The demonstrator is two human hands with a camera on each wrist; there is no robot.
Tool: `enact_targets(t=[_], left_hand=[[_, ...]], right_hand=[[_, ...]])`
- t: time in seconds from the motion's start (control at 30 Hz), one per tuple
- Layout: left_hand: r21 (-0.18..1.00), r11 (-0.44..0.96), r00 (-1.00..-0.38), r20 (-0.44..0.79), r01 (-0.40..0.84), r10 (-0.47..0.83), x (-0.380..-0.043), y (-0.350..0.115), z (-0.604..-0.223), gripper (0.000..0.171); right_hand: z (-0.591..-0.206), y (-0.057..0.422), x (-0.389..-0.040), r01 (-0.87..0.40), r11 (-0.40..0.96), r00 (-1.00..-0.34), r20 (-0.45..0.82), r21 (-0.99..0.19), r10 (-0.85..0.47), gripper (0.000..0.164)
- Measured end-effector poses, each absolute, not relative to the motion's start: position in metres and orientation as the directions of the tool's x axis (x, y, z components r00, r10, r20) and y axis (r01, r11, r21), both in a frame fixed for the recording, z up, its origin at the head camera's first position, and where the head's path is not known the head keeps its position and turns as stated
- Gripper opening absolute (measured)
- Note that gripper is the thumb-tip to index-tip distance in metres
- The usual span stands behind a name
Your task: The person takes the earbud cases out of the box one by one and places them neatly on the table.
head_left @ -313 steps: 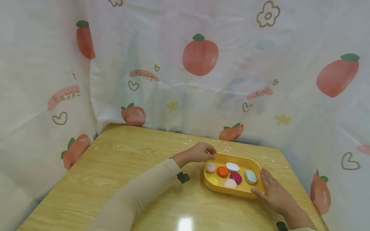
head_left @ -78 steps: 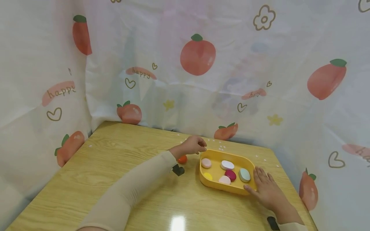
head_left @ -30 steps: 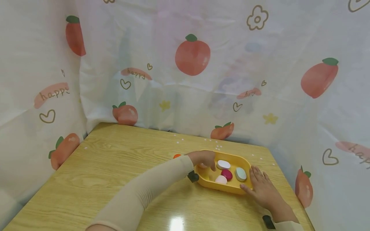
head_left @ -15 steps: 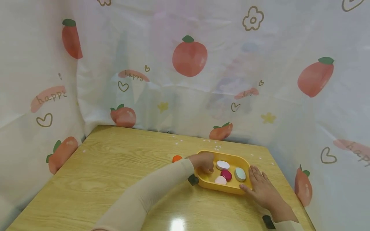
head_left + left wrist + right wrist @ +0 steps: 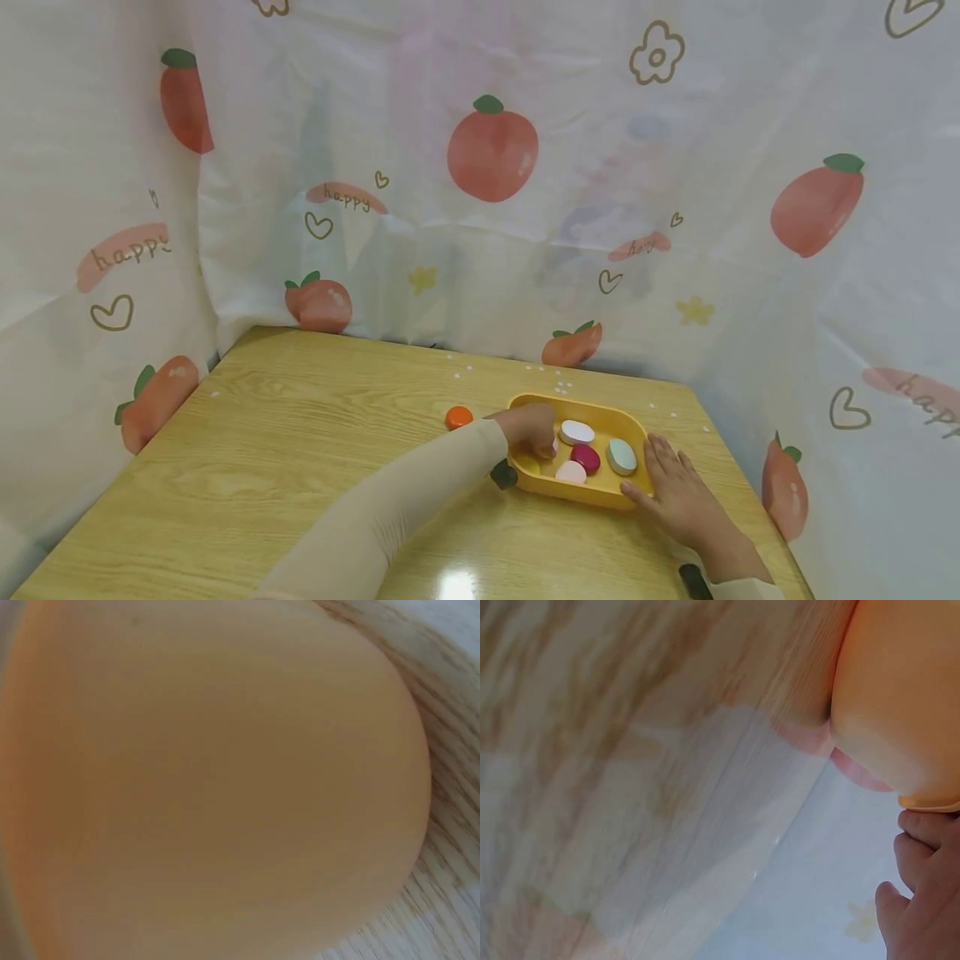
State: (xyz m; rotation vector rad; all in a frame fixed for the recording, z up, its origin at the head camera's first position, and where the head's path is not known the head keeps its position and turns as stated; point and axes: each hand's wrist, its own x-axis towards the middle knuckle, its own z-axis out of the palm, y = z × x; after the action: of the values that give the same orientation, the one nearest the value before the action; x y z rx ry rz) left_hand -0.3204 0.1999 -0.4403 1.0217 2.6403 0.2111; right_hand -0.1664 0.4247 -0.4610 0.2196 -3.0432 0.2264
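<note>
A yellow tray with rounded corners stands on the right of the table in the head view. My left hand reaches into its left end, fingers curled down, with a bit of a pale pink rounded piece showing at the fingertips. Around it lie a white oval piece, a crimson one, a light pink one, a pale green one and a partly hidden yellow one. My right hand rests along the tray's right side, fingers extended and thumb at the front rim.
An orange rounded piece sits on the wooden table, left of the tray. Small white specks dot the table's back part. A fruit-printed white curtain closes off the back and sides.
The orange piece, in the tray in the oldest frame, now lies on the table to its left. My left hand has moved from the tray's rear left rim down inside; my right hand stays in place.
</note>
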Motion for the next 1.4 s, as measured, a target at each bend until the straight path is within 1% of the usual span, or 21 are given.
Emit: enact_targets(t=[0.33,0.6,0.7,0.83,0.93,1.07,1.23,1.4], left_hand=[[0.247,0.759,-0.722,-0.235,0.603,0.65,-0.32,0.201,-0.44,0.027],[0.322,0.765,-0.734,-0.239,0.557,0.635,-0.32,0.2,-0.44,0.025],[0.371,0.754,-0.728,-0.24,0.543,0.642,-0.32,0.198,-0.439,0.026],[0.533,0.707,-0.712,-0.25,0.465,0.656,-0.325,0.193,-0.438,0.026],[0.613,0.677,-0.719,-0.243,0.406,0.651,-0.33,0.191,-0.438,0.023],[0.628,0.673,-0.733,-0.23,0.391,0.64,-0.332,0.19,-0.434,0.021],[0.673,0.652,-0.721,-0.252,0.349,0.646,-0.332,0.186,-0.427,0.023],[0.764,0.584,-0.71,-0.249,0.274,0.659,-0.334,0.18,-0.427,0.029]], right_hand=[[-0.461,0.424,-0.166,-0.141,0.98,-0.988,0.083,-0.14,-0.131,0.088],[-0.46,0.424,-0.166,-0.148,0.978,-0.987,0.087,-0.148,-0.136,0.088],[-0.46,0.424,-0.167,-0.145,0.979,-0.988,0.083,-0.146,-0.134,0.088],[-0.461,0.425,-0.168,-0.143,0.98,-0.988,0.085,-0.141,-0.132,0.088],[-0.461,0.425,-0.169,-0.145,0.978,-0.987,0.086,-0.147,-0.134,0.088],[-0.462,0.425,-0.169,-0.143,0.978,-0.988,0.082,-0.153,-0.132,0.089],[-0.462,0.425,-0.168,-0.145,0.978,-0.987,0.085,-0.153,-0.133,0.09],[-0.462,0.424,-0.167,-0.139,0.977,-0.989,0.081,-0.161,-0.127,0.089]])
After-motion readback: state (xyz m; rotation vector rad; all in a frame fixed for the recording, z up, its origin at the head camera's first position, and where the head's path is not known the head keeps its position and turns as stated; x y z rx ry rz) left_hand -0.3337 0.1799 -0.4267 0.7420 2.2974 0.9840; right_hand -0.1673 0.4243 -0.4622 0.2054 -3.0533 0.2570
